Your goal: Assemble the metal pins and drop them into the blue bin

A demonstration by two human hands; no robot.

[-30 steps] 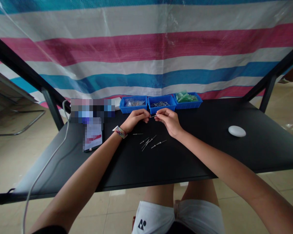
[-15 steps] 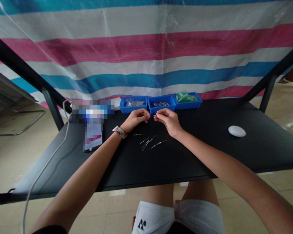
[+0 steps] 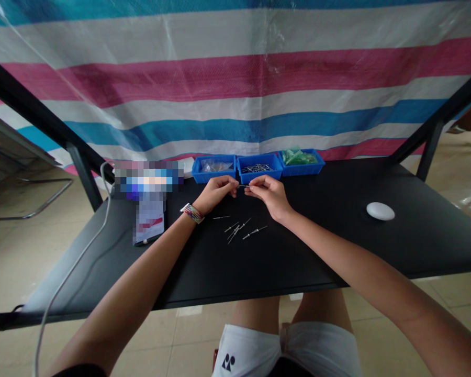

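Observation:
Between my two hands a thin silver blind rivet lies nearly level, a little above the black table. My left hand pinches its left end with the fingertips, and my right hand grips the right end between thumb and fingers. Part of the rivet is hidden by the fingers. Nearer to me, several loose blind rivets lie in a loose cluster on the tabletop, with a single rivet to their left. Behind my hands stands a blue bin with many rivets in it.
A left blue bin holds clear plastic bags, and a right blue bin holds green ones. A white oval object lies at the right. A white cable crosses the left side of the black table. Striped sheeting hangs behind.
Both hands have shifted very slightly to the left with the rivet, and more of its thin shaft shows between the fingers. The loose rivets have not moved.

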